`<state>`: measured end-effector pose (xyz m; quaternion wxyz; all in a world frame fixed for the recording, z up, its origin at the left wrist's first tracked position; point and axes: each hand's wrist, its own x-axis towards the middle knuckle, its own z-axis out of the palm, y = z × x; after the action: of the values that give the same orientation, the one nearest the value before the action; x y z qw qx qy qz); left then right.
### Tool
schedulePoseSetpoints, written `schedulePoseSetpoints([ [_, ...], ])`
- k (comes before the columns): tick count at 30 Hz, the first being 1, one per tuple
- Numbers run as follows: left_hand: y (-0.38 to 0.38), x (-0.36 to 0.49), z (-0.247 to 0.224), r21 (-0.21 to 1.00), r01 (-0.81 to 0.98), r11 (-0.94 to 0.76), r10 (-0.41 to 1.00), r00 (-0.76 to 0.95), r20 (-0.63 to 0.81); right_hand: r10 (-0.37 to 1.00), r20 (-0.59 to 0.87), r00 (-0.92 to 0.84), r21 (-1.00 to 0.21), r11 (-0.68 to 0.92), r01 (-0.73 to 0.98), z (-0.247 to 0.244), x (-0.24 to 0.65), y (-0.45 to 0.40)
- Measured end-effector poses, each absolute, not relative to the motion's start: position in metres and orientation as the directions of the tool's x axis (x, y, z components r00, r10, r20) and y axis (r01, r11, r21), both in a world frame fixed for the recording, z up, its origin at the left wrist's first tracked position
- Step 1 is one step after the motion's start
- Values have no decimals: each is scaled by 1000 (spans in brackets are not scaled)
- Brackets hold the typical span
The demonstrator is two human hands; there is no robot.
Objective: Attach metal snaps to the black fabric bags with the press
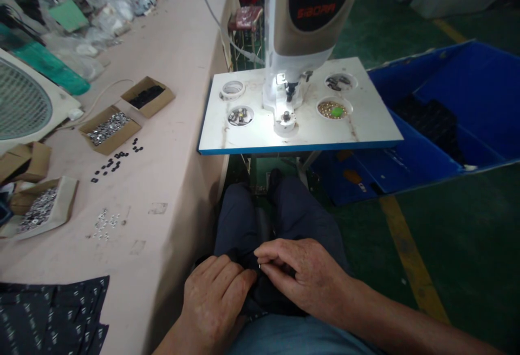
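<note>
1. Right hand (pixel 309 268): thumb and forefinger pinched together, a small metal piece (pixel 260 265) between their tips.
2. Left hand (pixel 217 290): fingers curled over dark fabric (pixel 266 294); cannot tell whether they grip.

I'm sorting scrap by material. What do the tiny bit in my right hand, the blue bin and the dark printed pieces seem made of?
Tiny bit in the right hand: perhaps shiny metal, from its glint; too small to be sure.
Blue bin: probably smooth plastic, from its even colour and thin walls.
Printed pieces: likely matt fabric, lying flat in layers.
</note>
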<state>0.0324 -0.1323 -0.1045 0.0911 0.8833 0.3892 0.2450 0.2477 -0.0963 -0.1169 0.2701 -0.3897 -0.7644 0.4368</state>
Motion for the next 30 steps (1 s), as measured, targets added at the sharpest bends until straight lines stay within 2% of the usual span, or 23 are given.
schedulePoseSetpoints([
  [8,-134,33,-109,364,653,-665,747,578,329,810,110,-576,-862,366,350,-121,247,-96],
  [13,-132,37,-109,417,673,-611,791,535,296,806,137,-576,-869,377,321,-115,252,-96],
  [20,-127,39,-111,522,713,-468,878,441,185,768,-48,-639,-875,275,397,-98,258,-96],
  [22,-125,39,-110,557,738,-381,912,399,96,769,-72,-636,-869,265,418,-102,256,-96],
  [25,-119,43,-104,605,781,-157,936,313,-161,780,-86,-620,-876,237,420,-111,251,-95],
  [27,-112,46,-98,607,795,-2,904,262,-339,772,-95,-628,-892,214,398,-115,249,-92],
  [30,-102,48,-91,617,772,151,831,239,-502,760,-138,-635,-912,152,381,-115,248,-85],
])
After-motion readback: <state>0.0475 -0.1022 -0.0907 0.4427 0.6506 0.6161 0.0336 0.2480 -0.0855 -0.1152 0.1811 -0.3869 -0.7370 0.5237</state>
